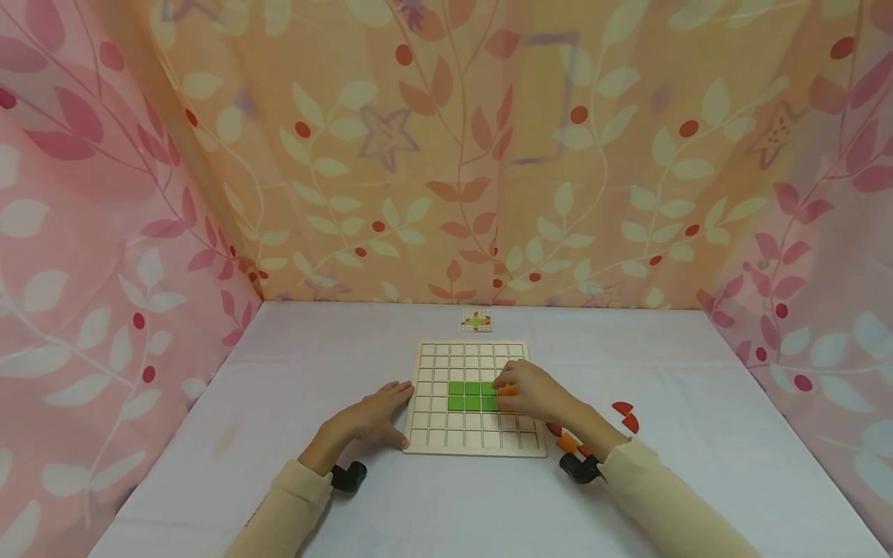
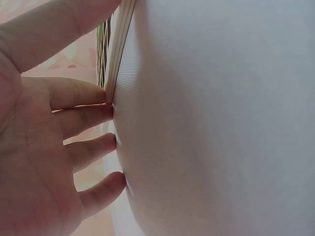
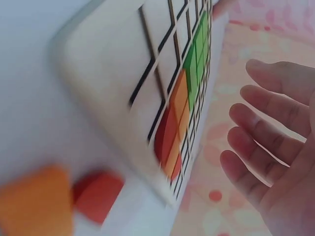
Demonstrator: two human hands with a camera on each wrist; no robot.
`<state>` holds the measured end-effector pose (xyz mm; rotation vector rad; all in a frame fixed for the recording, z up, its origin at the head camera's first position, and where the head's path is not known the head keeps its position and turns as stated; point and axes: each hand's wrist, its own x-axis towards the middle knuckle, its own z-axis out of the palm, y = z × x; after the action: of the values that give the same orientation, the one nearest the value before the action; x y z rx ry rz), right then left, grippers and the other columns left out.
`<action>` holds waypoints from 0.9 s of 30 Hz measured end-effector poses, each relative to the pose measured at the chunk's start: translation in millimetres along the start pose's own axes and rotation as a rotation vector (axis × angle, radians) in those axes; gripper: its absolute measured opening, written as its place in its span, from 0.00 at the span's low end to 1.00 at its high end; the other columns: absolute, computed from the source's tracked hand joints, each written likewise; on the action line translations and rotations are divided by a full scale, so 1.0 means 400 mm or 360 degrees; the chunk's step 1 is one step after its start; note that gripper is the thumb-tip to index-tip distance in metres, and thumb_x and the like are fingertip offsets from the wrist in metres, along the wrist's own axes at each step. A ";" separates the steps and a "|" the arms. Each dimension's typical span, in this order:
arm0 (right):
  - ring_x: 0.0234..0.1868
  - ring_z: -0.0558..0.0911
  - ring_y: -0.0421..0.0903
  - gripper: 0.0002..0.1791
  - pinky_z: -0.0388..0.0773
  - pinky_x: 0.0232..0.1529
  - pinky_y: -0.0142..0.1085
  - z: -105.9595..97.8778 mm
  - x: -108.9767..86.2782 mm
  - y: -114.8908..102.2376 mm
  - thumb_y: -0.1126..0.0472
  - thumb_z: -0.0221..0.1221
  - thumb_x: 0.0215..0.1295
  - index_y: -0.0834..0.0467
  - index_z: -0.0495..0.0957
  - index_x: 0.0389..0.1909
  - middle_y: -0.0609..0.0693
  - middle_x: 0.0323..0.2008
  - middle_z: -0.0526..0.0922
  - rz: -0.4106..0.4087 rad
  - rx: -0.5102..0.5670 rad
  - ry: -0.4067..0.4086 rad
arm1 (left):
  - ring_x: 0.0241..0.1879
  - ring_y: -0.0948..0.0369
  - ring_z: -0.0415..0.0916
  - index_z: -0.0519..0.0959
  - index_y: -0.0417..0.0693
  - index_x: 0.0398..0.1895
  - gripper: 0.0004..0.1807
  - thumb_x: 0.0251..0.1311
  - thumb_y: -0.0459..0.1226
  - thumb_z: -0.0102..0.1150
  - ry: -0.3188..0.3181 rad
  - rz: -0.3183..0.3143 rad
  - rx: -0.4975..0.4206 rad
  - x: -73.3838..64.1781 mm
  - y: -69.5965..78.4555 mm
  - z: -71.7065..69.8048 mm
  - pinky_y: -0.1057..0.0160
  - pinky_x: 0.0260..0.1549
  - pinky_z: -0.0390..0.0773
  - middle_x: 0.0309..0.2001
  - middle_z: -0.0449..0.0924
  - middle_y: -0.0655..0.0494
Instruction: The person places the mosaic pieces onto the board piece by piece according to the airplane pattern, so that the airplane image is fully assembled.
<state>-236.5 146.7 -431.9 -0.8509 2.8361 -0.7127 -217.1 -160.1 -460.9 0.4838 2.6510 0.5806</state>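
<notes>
A pale wooden grid board (image 1: 432, 438) lies on the table, with a block of green square tiles (image 1: 472, 396) in its middle cells. Right of the green tiles, orange pieces (image 3: 181, 96) and red rounded pieces (image 3: 165, 137) sit in the grid. My right hand (image 1: 536, 392) is over that side of the board, covering much of it in the head view. Its fingers are spread and loosely bent in the right wrist view, with nothing held between them. My left hand (image 1: 373, 416) rests at the board's left edge, thumb near the lower corner and fingers extended.
A small pattern card (image 1: 477, 320) lies behind the board. To the right are two loose red pieces (image 1: 631, 423), and an orange piece (image 1: 568, 442) with red ones beside it, partly behind my right arm. Patterned cloth (image 1: 446, 155) encloses the white table at the back and sides.
</notes>
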 end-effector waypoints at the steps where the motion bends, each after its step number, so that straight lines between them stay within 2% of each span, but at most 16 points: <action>1: 0.43 0.77 0.47 0.12 0.78 0.47 0.43 -0.007 -0.010 0.006 0.58 0.66 0.59 0.59 0.86 0.42 0.49 0.40 0.83 0.0024 0.0016 0.0001 | 0.78 0.48 0.44 0.57 0.42 0.75 0.53 0.46 0.43 0.75 0.0001 0.0002 -0.0004 0.000 -0.001 0.000 0.41 0.73 0.52 0.77 0.52 0.49; 5: 0.45 0.77 0.51 0.11 0.77 0.47 0.44 -0.030 -0.057 0.032 0.58 0.66 0.59 0.58 0.86 0.42 0.50 0.40 0.82 0.0131 0.0064 0.0016 | 0.78 0.48 0.43 0.57 0.43 0.75 0.53 0.46 0.42 0.75 0.0005 0.0007 -0.0021 -0.001 -0.002 -0.001 0.40 0.72 0.51 0.77 0.52 0.49; 7: 0.43 0.77 0.50 0.11 0.77 0.45 0.42 -0.039 -0.081 0.045 0.58 0.66 0.59 0.57 0.86 0.41 0.49 0.39 0.82 0.0184 0.0094 0.0023 | 0.78 0.47 0.44 0.57 0.42 0.75 0.53 0.45 0.42 0.76 0.0009 0.0011 -0.0024 -0.002 -0.002 -0.002 0.39 0.72 0.51 0.77 0.52 0.48; 11: 0.43 0.78 0.46 0.11 0.80 0.49 0.45 -0.056 -0.125 0.067 0.58 0.66 0.59 0.56 0.86 0.41 0.46 0.39 0.83 0.0273 0.0098 0.0040 | 0.78 0.48 0.44 0.57 0.43 0.75 0.53 0.46 0.42 0.75 0.0003 0.0008 -0.0008 -0.003 -0.002 -0.003 0.40 0.72 0.51 0.77 0.52 0.49; 16: 0.43 0.78 0.47 0.10 0.81 0.47 0.47 -0.072 -0.171 0.090 0.59 0.67 0.58 0.57 0.86 0.40 0.47 0.39 0.83 0.0301 0.0093 0.0056 | 0.78 0.48 0.43 0.56 0.43 0.75 0.53 0.47 0.43 0.75 -0.0005 0.0010 -0.0021 -0.004 0.001 -0.005 0.41 0.73 0.50 0.77 0.51 0.49; 20: 0.42 0.78 0.48 0.09 0.81 0.46 0.46 -0.079 -0.202 0.108 0.60 0.66 0.58 0.58 0.86 0.39 0.48 0.38 0.83 0.0317 0.0107 0.0022 | 0.78 0.48 0.43 0.56 0.43 0.75 0.53 0.46 0.42 0.75 -0.0002 0.0013 -0.0031 -0.003 0.003 -0.006 0.42 0.73 0.50 0.77 0.51 0.49; 27: 0.40 0.77 0.43 0.08 0.77 0.41 0.36 -0.084 -0.252 0.145 0.61 0.64 0.58 0.56 0.86 0.39 0.44 0.37 0.83 0.0319 0.0114 -0.0036 | 0.78 0.48 0.43 0.57 0.42 0.75 0.53 0.46 0.42 0.75 -0.0002 0.0003 -0.0045 -0.002 0.000 -0.003 0.41 0.73 0.50 0.77 0.52 0.49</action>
<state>-188.1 257.7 -433.1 -0.5504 2.8039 -0.7653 -217.0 -160.7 -459.6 0.4786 2.6376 0.6177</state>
